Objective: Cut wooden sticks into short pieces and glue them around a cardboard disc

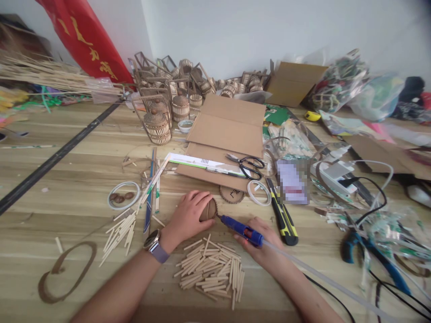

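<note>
My left hand (190, 213) is closed round a small brown disc (209, 210), which lies close to the table with a dark rim showing. In my right hand (261, 240) is a blue hot glue gun (240, 229), its nozzle at the disc's right edge; a clear glue stick (303, 260) trails from its back. Just in front of both hands lies a heap of short wooden sticks (210, 269). A second round piece (232, 194) with dark marks sits partly under cardboard behind the disc.
Flat cardboard (229, 121) lies ahead, with scissors (251, 166) on it. A utility knife (283, 215) and a phone (292, 181) are to the right, beyond them blue-handled pliers (377, 260). Small slatted baskets (158, 125) stand at the back. A tape ring (124, 196) holds several brown pieces.
</note>
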The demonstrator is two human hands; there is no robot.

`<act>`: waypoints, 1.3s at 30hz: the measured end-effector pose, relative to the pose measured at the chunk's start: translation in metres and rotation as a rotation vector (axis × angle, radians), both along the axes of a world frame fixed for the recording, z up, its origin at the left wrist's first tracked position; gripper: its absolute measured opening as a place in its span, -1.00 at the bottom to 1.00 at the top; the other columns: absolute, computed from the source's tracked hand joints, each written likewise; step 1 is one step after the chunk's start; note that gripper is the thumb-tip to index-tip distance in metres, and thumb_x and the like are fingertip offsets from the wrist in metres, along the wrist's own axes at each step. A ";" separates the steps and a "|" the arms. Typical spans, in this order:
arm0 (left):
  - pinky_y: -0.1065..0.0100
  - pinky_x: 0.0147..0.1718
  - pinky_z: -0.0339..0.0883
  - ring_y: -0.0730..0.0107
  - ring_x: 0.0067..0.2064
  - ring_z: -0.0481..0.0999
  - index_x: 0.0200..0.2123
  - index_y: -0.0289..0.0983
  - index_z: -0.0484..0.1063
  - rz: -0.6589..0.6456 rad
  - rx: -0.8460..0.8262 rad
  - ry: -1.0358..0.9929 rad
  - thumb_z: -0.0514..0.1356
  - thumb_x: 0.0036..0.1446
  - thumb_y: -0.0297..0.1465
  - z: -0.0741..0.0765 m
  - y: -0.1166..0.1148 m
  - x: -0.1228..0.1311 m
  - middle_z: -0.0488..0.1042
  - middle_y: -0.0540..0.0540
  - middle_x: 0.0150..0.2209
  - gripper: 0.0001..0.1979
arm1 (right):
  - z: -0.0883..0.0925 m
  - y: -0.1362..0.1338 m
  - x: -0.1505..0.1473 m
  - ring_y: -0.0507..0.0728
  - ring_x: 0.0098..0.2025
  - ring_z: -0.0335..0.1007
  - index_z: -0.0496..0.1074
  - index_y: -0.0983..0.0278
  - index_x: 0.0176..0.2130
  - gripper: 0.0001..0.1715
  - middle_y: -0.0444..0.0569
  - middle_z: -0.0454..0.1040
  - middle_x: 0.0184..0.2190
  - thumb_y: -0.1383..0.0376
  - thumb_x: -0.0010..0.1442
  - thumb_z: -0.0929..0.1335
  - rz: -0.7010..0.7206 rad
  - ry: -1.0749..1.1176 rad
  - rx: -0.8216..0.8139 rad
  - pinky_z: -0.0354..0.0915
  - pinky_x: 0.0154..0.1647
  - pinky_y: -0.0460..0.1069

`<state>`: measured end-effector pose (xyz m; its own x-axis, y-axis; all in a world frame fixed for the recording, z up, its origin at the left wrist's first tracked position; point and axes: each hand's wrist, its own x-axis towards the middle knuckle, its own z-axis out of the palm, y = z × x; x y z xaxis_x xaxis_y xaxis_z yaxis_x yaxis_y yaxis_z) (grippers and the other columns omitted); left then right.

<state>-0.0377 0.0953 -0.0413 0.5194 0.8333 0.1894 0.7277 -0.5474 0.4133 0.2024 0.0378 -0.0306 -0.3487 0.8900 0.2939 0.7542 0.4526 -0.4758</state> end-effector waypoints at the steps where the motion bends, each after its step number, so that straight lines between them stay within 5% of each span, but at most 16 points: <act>1: -0.02 0.14 0.16 -0.01 0.17 0.24 0.16 -0.22 0.26 -0.001 0.000 -0.001 0.30 0.06 -0.24 0.000 0.000 0.000 0.34 -0.16 0.18 -0.39 | 0.000 0.000 0.000 0.16 -0.46 0.37 0.30 0.20 -0.49 -0.70 -0.07 0.40 -0.57 0.16 0.24 0.31 -0.004 0.000 0.000 0.28 -0.48 0.00; 27: -0.02 0.14 0.17 -0.01 0.17 0.25 0.16 -0.21 0.27 -0.011 0.020 -0.027 0.30 0.06 -0.23 -0.001 0.000 -0.001 0.35 -0.16 0.18 -0.40 | -0.002 0.000 -0.002 0.16 -0.48 0.37 0.30 0.18 -0.52 -0.64 -0.10 0.36 -0.60 0.08 0.24 0.30 -0.066 0.029 -0.005 0.29 -0.47 0.01; 39: -0.03 0.14 0.16 0.02 0.17 0.25 0.17 -0.19 0.26 -0.011 0.009 -0.007 0.28 0.07 -0.20 0.000 0.000 -0.001 0.35 -0.16 0.18 -0.40 | -0.005 0.001 -0.003 0.24 -0.36 0.46 0.46 0.20 -0.43 -0.79 -0.02 0.51 -0.48 0.11 0.08 0.39 -0.196 0.252 -0.215 0.37 -0.29 0.10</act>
<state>-0.0384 0.0957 -0.0417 0.5272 0.8257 0.2006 0.7188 -0.5592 0.4131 0.1994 0.0389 -0.0358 -0.1067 0.9832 0.1482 0.6638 0.1814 -0.7256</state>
